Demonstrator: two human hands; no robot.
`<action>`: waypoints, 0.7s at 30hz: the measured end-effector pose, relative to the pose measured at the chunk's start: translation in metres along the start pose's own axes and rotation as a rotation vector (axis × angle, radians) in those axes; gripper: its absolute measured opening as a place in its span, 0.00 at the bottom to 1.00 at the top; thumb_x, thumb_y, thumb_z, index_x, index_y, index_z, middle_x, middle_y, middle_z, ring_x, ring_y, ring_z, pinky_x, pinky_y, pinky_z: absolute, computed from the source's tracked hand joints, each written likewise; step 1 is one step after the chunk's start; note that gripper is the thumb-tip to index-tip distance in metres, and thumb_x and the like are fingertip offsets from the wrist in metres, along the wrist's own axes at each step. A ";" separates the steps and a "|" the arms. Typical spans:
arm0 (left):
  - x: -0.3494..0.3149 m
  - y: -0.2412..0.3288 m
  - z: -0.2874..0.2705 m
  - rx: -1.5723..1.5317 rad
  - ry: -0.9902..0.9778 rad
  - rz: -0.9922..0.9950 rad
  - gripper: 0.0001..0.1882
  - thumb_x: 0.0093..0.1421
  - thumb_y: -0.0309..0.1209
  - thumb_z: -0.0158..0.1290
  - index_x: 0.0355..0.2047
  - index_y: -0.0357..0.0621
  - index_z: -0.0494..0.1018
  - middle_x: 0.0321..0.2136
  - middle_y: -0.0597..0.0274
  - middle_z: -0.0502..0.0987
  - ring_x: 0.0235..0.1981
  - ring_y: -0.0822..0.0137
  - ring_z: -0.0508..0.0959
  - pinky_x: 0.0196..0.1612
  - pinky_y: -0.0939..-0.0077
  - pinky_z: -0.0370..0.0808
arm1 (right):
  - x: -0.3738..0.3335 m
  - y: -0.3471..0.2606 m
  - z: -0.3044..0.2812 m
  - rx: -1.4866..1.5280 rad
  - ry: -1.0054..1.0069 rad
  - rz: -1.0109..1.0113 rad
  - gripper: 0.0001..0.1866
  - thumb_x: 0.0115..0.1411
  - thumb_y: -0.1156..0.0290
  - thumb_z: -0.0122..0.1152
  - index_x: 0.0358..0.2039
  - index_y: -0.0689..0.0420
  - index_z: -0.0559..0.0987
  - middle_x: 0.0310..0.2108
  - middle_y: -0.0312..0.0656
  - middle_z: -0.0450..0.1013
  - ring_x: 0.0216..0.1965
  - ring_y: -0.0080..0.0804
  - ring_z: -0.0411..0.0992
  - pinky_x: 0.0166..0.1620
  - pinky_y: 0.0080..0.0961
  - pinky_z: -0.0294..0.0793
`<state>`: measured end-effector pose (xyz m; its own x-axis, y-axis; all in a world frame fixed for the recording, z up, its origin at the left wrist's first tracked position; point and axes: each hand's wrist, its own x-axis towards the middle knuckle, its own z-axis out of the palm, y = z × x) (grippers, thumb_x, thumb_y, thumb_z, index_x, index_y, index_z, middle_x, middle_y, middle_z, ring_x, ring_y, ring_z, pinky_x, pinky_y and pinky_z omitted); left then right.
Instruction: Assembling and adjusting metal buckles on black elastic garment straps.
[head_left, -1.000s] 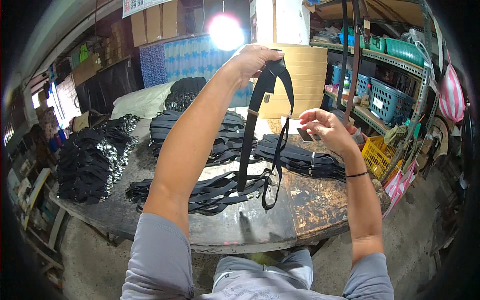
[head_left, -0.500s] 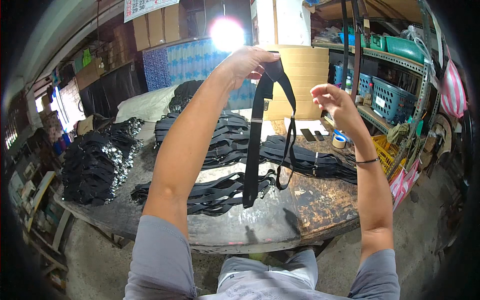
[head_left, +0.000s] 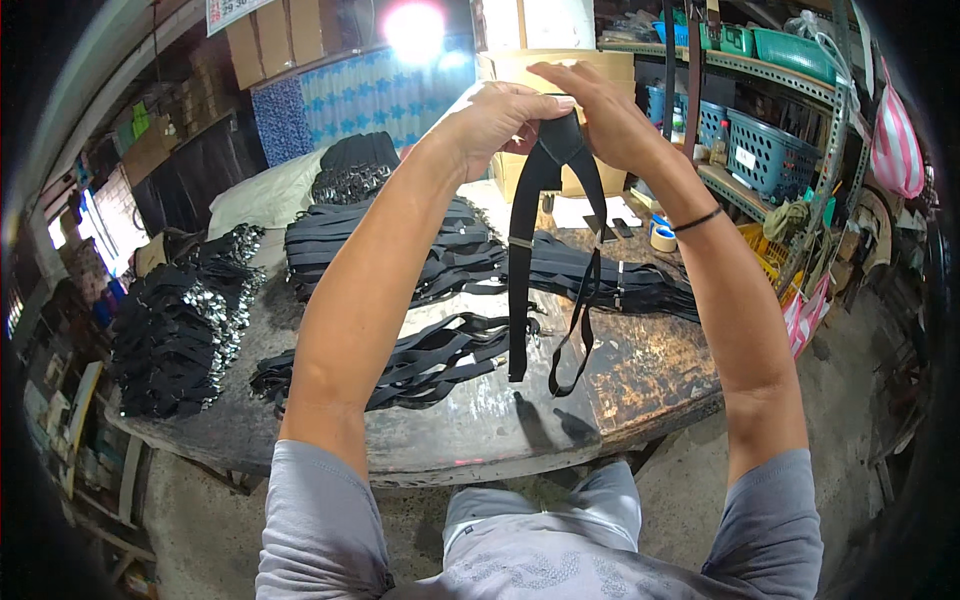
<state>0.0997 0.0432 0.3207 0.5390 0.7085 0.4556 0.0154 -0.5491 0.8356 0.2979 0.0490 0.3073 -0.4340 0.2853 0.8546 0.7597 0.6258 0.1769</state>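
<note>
A pair of black suspenders (head_left: 521, 290) hangs in front of me, with a dark patch where its straps meet and a metal adjuster on the wide left strap. My left hand (head_left: 500, 118) pinches the top end between thumb and fingers. Close beside that end, on its right, is my right hand (head_left: 612, 118), fingers stretched out toward the left hand above the patch. Its thumb is hidden, and whether it touches the suspenders I cannot tell. Beneath the hanging straps, a bundle of black suspenders (head_left: 430, 362) lies on the worn table (head_left: 470, 420).
More black straps with shiny clips form a pile (head_left: 175, 330) at the left, and stacked bundles (head_left: 380, 250) lie farther back. Tape rolls (head_left: 663, 237) and a phone (head_left: 622, 228) rest at the back right. Shelves hold a blue basket (head_left: 770, 158). A bright lamp (head_left: 415, 32) shines behind.
My right hand has moved left and up to the top of the suspenders, beside my left hand. The suspenders have turned slightly, showing more of the patch, and the whole view has shifted a little.
</note>
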 end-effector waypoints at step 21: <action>-0.050 -0.092 0.066 -0.883 -0.674 0.206 0.62 0.47 0.71 0.56 0.69 0.37 0.51 0.62 0.31 0.63 0.64 0.39 0.65 0.64 0.48 0.62 | 0.010 -0.014 -0.010 -0.002 -0.176 0.018 0.15 0.55 0.87 0.51 0.39 0.61 0.81 0.41 0.48 0.76 0.44 0.50 0.75 0.48 0.36 0.74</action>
<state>0.1267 0.0296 0.2009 0.8112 0.1098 0.5744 -0.5826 0.0668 0.8100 0.2876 0.0361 0.3182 -0.4987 0.4193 0.7586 0.7687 0.6183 0.1636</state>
